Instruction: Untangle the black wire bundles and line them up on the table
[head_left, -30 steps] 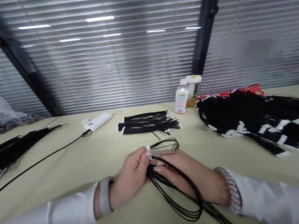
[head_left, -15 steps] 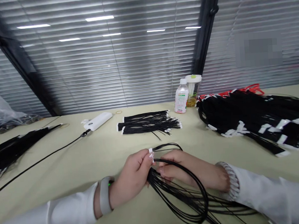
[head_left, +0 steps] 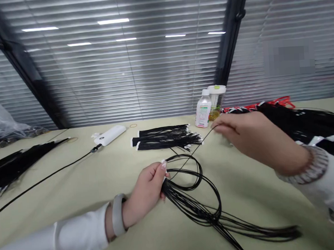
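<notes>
My left hand [head_left: 148,188] pinches a bundle of thin black cables [head_left: 189,204] near a white end, thumb on top. From this grip the cables loop round and trail to the lower right over the table. Off to the right, my right hand [head_left: 249,137] is raised with its fingers pinched on one single black cable [head_left: 203,139], which runs taut and slanting back to the left hand. Beyond the hands lie several short black cable bundles [head_left: 167,137] with white ends.
A white power bank [head_left: 111,135] with a black cord lies at the left, near another dark cable bundle [head_left: 22,160]. A bottle [head_left: 202,109] and a lidded cup [head_left: 216,99] stand at the back. A large pile of black cables [head_left: 294,126] covers the right side.
My right hand has moved up and right, away from the bundle, drawing out one cable. The left hand has shifted slightly left and keeps its grip.
</notes>
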The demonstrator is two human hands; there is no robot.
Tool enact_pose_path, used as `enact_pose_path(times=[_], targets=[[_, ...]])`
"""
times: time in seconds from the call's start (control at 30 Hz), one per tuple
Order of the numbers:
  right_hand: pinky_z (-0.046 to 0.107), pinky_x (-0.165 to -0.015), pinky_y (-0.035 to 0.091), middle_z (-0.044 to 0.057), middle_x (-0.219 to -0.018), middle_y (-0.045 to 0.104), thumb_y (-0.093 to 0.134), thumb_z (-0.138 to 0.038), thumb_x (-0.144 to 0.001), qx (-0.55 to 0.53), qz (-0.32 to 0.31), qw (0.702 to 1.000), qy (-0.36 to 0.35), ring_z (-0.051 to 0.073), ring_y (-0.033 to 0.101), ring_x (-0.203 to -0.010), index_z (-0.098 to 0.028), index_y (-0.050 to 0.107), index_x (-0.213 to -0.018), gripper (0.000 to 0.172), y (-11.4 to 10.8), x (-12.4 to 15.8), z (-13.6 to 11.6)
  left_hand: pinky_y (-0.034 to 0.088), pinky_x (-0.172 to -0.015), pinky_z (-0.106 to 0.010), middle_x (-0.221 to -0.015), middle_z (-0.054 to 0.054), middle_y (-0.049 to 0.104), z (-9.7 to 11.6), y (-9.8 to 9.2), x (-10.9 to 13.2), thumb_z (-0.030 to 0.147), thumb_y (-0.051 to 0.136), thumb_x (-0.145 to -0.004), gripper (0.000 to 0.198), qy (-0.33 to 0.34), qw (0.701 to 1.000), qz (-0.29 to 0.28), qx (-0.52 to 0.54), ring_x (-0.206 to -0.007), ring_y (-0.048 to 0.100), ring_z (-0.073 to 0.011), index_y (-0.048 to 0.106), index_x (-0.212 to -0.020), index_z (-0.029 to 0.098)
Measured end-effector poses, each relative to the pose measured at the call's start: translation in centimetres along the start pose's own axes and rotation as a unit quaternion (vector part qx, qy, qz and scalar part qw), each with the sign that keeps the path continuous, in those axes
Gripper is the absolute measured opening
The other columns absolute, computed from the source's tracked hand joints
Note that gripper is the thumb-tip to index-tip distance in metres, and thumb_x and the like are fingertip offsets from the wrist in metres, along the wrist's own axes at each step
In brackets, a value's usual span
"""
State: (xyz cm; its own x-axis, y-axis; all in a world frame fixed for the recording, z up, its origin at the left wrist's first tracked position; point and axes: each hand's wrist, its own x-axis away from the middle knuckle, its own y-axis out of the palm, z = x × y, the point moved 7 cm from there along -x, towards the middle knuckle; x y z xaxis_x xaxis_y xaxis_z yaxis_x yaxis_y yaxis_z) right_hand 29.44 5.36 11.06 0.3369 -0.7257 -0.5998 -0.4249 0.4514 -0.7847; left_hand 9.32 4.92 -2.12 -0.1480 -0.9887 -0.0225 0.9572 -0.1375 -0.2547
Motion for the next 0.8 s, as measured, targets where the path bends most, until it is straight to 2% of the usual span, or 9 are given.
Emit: enact_pose_path(times=[0.07, 0.13, 0.2, 0.27, 0.37, 0.43, 0.5, 0.63, 0.8], targets=[[0.039, -0.071, 0.047, 0.007, -0.084, 0.068, 0.055, -0.019, -0.083, -0.123, 0.036, 0.99, 0.061, 0.021, 0.062, -0.074, -0.02, 0.066, -0.091, 0.014, -0.5, -0.5, 1.4, 0.032, -0.034, -0.018, -0.044, 0.008, 0.04, 0.0, 0.1, 0.1, 0.054, 0.039, -0.085, 0.041, 0.004, 1.0, -0.008, 0.0, -0.033, 0.041, -0.0069, 0.047, -0.067, 0.017], [0.037, -0.077, 0.049, 0.006, -0.094, 0.067, 0.055, -0.021, -0.084, -0.278, 0.099, 0.948, 0.119, 0.02, 0.063, -0.084, -0.02, 0.065, -0.098, 0.017, -1.0, -0.5, 2.2, 0.031, -0.034, -0.018, -0.044, 0.008, 0.038, 0.1, 0.1, 0.2, 0.053, 0.039, -0.086, 0.041, 0.011, 1.0, -0.01, -0.007, -0.033, 0.039, -0.0065, 0.047, -0.068, 0.017], [0.034, -0.074, 0.051, 0.004, -0.09, 0.065, 0.052, -0.02, -0.085, -0.419, 0.171, 0.882, 0.13, 0.015, 0.062, -0.079, -0.02, 0.063, -0.102, 0.019, -1.7, -0.1, 2.4, 0.03, -0.035, -0.018, -0.044, 0.009, 0.037, 0.1, 0.1, 0.3, 0.053, 0.038, -0.086, 0.041, 0.018, 1.0, -0.01, -0.016, -0.033, 0.038, -0.0065, 0.047, -0.068, 0.017], [0.029, -0.063, 0.05, 0.0, -0.076, 0.062, 0.05, -0.016, -0.086, -0.478, 0.199, 0.848, 0.115, 0.011, 0.059, -0.064, -0.024, 0.055, -0.114, 0.03, -2.2, 0.2, 2.0, 0.03, -0.035, -0.019, -0.045, 0.008, 0.036, 0.0, 0.1, 0.3, 0.053, 0.036, -0.087, 0.041, 0.029, 0.999, -0.012, -0.019, -0.034, 0.038, -0.0072, 0.047, -0.069, 0.018], [0.024, -0.049, 0.044, -0.003, -0.064, 0.058, 0.05, -0.016, -0.084, -0.42, 0.09, 0.896, 0.109, 0.009, 0.051, -0.05, -0.025, 0.052, -0.114, 0.031, -0.7, 0.4, 0.3, 0.034, -0.039, -0.021, -0.052, 0.006, 0.04, 0.3, 0.1, 0.5, 0.051, 0.033, -0.089, 0.04, 0.071, 0.997, -0.018, -0.034, -0.04, 0.041, -0.0086, 0.047, -0.07, 0.018], [0.023, -0.046, 0.04, -0.002, -0.064, 0.057, 0.052, -0.021, -0.083, -0.339, -0.036, 0.935, 0.098, 0.009, 0.049, -0.05, -0.02, 0.058, -0.086, 0.008, 1.6, 1.0, -1.5, 0.038, -0.046, -0.022, -0.057, 0.004, 0.044, 0.8, -0.1, 0.6, 0.046, 0.033, -0.09, 0.038, 0.118, 0.991, -0.012, -0.06, -0.048, 0.044, -0.01, 0.047, -0.069, 0.018], [0.022, -0.045, 0.035, -0.003, -0.059, 0.054, 0.05, -0.022, -0.084, -0.266, -0.125, 0.953, 0.073, 0.009, 0.046, -0.05, -0.019, 0.056, -0.07, 0.015, 3.7, 1.9, -3.3, 0.039, -0.053, -0.023, -0.061, 0.002, 0.048, 1.5, -0.1, 0.8, 0.041, 0.033, -0.091, 0.036, 0.157, 0.984, -0.008, -0.087, -0.056, 0.045, -0.0113, 0.047, -0.067, 0.018], [0.023, -0.051, 0.031, -0.003, -0.06, 0.052, 0.048, -0.02, -0.087, -0.168, -0.15, 0.974, 0.01, 0.01, 0.043, -0.055, -0.018, 0.049, -0.066, 0.021, 5.3, 3.0, -6.1, 0.037, -0.056, -0.023, -0.061, 0.001, 0.05, 2.4, 0.2, 1.3, 0.033, 0.033, -0.092, 0.034, 0.189, 0.974, -0.028, -0.118, -0.058, 0.045, -0.0115, 0.048, -0.066, 0.017], [0.025, -0.053, 0.028, -0.003, -0.06, 0.049, 0.046, -0.02, -0.089, -0.112, -0.174, 0.978, -0.013, 0.01, 0.04, -0.054, -0.018, 0.047, -0.064, 0.025, 6.0, 3.4, -6.7, 0.034, -0.052, -0.023, -0.058, 0.003, 0.046, 2.9, 0.6, 1.9, 0.03, 0.034, -0.091, 0.033, 0.208, 0.968, -0.047, -0.134, -0.054, 0.041, -0.0108, 0.047, -0.064, 0.017]])
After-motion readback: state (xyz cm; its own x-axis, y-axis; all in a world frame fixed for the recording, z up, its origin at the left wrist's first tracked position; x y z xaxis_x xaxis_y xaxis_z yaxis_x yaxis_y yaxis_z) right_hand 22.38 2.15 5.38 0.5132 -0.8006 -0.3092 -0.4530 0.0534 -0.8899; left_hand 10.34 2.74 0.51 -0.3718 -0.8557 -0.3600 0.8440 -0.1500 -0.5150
